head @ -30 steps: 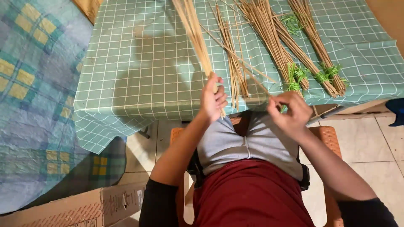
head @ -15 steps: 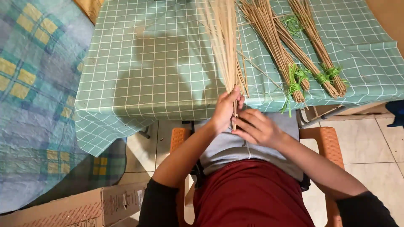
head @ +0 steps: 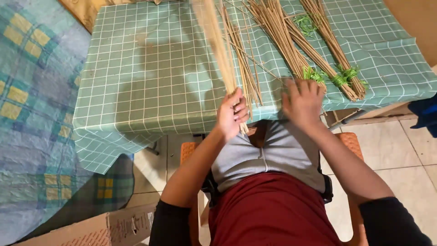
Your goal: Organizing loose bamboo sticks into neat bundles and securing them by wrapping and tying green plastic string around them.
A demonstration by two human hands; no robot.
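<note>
A counter [head: 150, 91] under a green checked cloth carries everything. At its near edge the left hand [head: 232, 114] has fingers wrapped tight around a bundle of thin sticks [head: 217, 41]. Right of that bundle, the right hand [head: 301, 102] hovers with fingers spread, beside green-tied bundles [head: 318, 50].

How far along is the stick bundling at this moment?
Done: two bundles tied with green string lie on the checked tablecloth. In hand: the left hand grips a new bunch of sticks, untied; the right hand is open, flat at the table edge. Left: loose sticks beside it remain unbundled.
</note>
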